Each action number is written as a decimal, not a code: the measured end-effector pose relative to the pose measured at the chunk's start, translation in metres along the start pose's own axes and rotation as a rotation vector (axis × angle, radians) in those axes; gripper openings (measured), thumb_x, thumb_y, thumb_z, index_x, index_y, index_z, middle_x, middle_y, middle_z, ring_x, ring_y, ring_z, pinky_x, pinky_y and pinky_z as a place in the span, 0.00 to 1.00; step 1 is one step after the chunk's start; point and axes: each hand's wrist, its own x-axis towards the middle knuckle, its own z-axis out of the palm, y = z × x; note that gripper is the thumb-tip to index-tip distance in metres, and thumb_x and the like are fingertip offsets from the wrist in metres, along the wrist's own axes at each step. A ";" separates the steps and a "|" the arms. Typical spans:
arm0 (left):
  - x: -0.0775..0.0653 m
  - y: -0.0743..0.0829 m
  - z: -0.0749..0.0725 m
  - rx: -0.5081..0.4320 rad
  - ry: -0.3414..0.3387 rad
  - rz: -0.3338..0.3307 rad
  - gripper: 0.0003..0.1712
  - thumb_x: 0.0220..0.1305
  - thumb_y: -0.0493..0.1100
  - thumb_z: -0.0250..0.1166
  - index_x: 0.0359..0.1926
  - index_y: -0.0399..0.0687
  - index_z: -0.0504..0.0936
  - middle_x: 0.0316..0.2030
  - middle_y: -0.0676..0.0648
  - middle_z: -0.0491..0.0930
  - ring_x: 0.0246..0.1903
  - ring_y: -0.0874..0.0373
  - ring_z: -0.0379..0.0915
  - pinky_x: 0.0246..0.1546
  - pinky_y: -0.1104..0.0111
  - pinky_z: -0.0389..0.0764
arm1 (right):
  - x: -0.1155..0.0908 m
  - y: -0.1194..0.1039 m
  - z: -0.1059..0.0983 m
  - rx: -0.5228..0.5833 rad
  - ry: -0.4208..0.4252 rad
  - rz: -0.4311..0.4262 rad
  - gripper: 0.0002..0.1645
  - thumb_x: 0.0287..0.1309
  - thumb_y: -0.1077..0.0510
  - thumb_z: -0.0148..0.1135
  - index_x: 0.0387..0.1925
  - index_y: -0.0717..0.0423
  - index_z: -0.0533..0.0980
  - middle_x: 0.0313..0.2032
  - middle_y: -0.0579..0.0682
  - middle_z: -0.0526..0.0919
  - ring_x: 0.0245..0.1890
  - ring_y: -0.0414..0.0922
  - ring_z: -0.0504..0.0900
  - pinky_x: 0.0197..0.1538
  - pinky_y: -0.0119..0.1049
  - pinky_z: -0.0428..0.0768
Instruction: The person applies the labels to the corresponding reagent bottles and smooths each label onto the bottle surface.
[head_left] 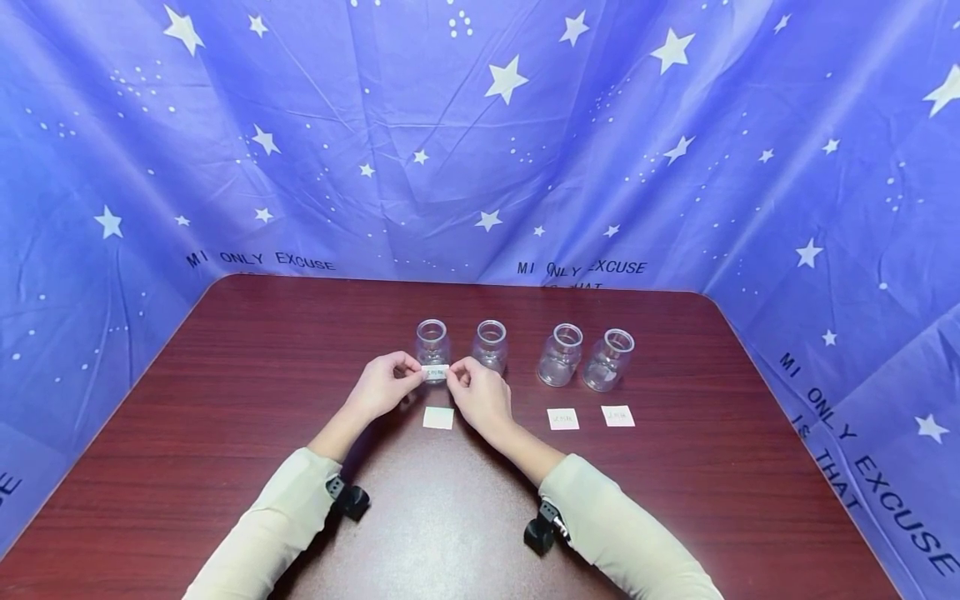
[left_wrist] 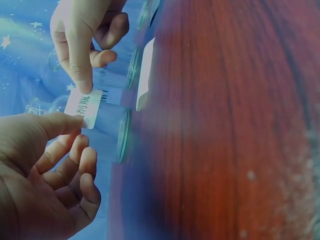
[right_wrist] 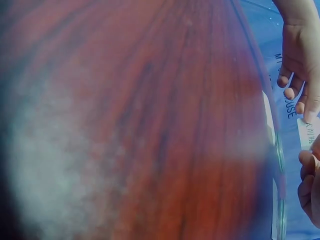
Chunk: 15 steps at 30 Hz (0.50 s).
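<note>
A small white label with printed characters (head_left: 435, 372) is stretched between both hands in front of the leftmost clear glass jar (head_left: 432, 335). My left hand (head_left: 385, 387) pinches the label's left end between thumb and finger. At the opposite end, my right hand (head_left: 483, 398) pinches it the same way. In the left wrist view the label (left_wrist: 90, 116) overlaps the side of the upright jar (left_wrist: 102, 142), with the left thumb over its edge. The right wrist view catches the label (right_wrist: 304, 136) at its far right edge. A white paper piece (head_left: 438, 417) lies on the table just below.
A second open jar (head_left: 491, 333) stands just right of the first, partly behind the right hand. Two more jars (head_left: 560, 358) (head_left: 608, 362) stand farther right. In front of them lie two white cards with writing (head_left: 563, 419) (head_left: 618, 416). A blue star-print curtain (head_left: 420, 192) surrounds the brown table (head_left: 225, 400).
</note>
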 end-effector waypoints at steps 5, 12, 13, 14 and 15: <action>0.001 -0.001 0.000 0.029 0.016 -0.011 0.08 0.58 0.42 0.64 0.34 0.42 0.80 0.27 0.45 0.83 0.20 0.54 0.79 0.18 0.69 0.75 | 0.001 -0.001 0.002 -0.016 0.008 0.001 0.06 0.57 0.50 0.60 0.31 0.46 0.80 0.16 0.38 0.77 0.16 0.32 0.69 0.25 0.32 0.71; 0.002 -0.002 -0.002 0.072 0.040 0.005 0.08 0.57 0.44 0.65 0.32 0.43 0.80 0.26 0.47 0.83 0.20 0.59 0.78 0.25 0.71 0.75 | 0.002 -0.003 0.004 -0.015 0.016 0.004 0.06 0.56 0.50 0.60 0.30 0.46 0.80 0.16 0.38 0.78 0.16 0.33 0.72 0.25 0.32 0.72; 0.002 -0.002 -0.002 0.078 0.044 0.006 0.09 0.57 0.44 0.65 0.32 0.43 0.81 0.26 0.47 0.83 0.21 0.60 0.77 0.26 0.71 0.75 | 0.002 -0.003 0.004 -0.015 0.016 0.005 0.06 0.56 0.50 0.60 0.30 0.46 0.80 0.16 0.38 0.78 0.16 0.33 0.72 0.25 0.33 0.72; 0.003 -0.002 -0.002 0.081 0.048 0.005 0.09 0.57 0.45 0.66 0.32 0.43 0.81 0.26 0.48 0.83 0.21 0.61 0.77 0.27 0.71 0.75 | 0.003 -0.003 0.005 -0.015 0.016 0.006 0.06 0.57 0.50 0.60 0.31 0.46 0.80 0.16 0.38 0.78 0.16 0.33 0.72 0.25 0.33 0.72; 0.003 -0.002 -0.002 0.087 0.053 0.003 0.09 0.57 0.45 0.66 0.32 0.44 0.81 0.26 0.48 0.83 0.21 0.62 0.77 0.28 0.71 0.75 | 0.003 -0.003 0.004 -0.015 0.014 0.010 0.06 0.57 0.50 0.60 0.31 0.46 0.80 0.16 0.38 0.78 0.16 0.33 0.72 0.25 0.33 0.72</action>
